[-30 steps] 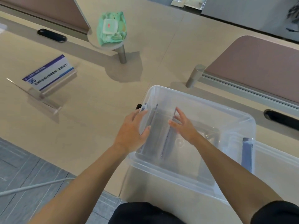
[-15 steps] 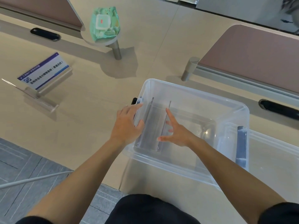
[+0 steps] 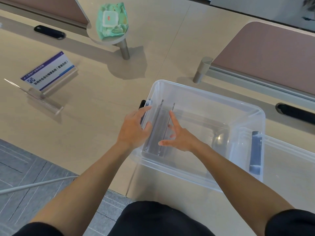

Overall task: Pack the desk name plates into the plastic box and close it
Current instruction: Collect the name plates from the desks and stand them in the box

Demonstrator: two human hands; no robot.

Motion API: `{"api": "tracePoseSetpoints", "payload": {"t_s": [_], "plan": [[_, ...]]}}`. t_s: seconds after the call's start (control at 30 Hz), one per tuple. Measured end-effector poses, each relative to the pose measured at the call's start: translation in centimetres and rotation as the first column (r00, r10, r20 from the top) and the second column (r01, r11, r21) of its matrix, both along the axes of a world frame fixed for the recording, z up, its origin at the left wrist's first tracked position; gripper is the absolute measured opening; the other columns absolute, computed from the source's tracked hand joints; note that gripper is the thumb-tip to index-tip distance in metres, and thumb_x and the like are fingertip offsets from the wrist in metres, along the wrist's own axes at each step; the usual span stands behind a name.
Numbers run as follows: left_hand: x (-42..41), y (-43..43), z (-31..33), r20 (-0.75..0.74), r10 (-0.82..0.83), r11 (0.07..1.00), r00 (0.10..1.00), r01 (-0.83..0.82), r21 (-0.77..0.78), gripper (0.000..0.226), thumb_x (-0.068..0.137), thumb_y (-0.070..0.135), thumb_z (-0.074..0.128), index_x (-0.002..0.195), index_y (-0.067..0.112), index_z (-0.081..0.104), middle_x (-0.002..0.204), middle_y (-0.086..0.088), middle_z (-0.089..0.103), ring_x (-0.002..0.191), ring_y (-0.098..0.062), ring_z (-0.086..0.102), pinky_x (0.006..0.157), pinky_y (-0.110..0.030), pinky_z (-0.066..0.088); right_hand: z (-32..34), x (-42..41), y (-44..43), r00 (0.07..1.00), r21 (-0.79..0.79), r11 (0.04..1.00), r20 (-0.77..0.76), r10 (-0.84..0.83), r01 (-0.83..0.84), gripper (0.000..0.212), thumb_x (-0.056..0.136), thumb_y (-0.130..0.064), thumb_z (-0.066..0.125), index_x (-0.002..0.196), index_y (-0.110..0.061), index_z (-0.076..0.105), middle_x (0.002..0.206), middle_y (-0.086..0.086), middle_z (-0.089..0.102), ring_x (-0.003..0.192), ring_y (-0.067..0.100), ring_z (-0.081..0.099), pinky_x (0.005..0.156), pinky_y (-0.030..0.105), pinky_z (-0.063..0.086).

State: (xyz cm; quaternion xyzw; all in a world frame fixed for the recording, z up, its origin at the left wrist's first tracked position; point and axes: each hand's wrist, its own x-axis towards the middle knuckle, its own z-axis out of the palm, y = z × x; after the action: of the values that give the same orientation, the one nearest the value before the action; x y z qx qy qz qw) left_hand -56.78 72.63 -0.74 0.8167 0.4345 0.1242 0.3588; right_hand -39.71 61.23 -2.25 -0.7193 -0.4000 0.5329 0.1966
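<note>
The clear plastic box (image 3: 204,89) stands on the desk in front of me. Two clear name plates (image 3: 160,126) stand on edge inside it, against its left end. My left hand (image 3: 133,128) clasps the box's left wall, thumb inside and fingers outside. My right hand (image 3: 179,137) is inside the box with fingers spread, its index finger resting on the inner plate. A name plate with a blue and white card (image 3: 49,72) stands on the desk at the left, with another clear plate (image 3: 35,97) just in front of it.
The clear lid (image 3: 293,160) lies at the box's right, near a grey-blue latch (image 3: 255,150). A green wipes pack (image 3: 111,19) sits on a small round stand at the back. Brown dividers flank the desk, with black cable slots (image 3: 49,32).
My right hand has drawn back from lying flat on the plates and spread its fingers. My left hand has stayed on the box's left wall.
</note>
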Motion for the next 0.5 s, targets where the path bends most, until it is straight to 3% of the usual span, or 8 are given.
{"api": "tracePoseSetpoints", "payload": {"t_s": [0.5], "plan": [[0.03, -0.12, 0.27, -0.025, -0.005, 1.000, 1.000, 0.005, 0.003, 0.052, 0.086, 0.030, 0.055, 0.134, 0.044, 0.040, 0.101, 0.011, 0.059, 0.097, -0.017, 0.054, 0.089, -0.038, 0.051, -0.23, -0.04, -0.13, 0.999, -0.002, 1.000, 0.030, 0.027, -0.027, 0.128, 0.073, -0.049, 0.083, 0.142, -0.059, -0.024, 0.164, -0.001, 0.020, 0.126, 0.027, 0.057, 0.102, 0.046, 0.049]]}}
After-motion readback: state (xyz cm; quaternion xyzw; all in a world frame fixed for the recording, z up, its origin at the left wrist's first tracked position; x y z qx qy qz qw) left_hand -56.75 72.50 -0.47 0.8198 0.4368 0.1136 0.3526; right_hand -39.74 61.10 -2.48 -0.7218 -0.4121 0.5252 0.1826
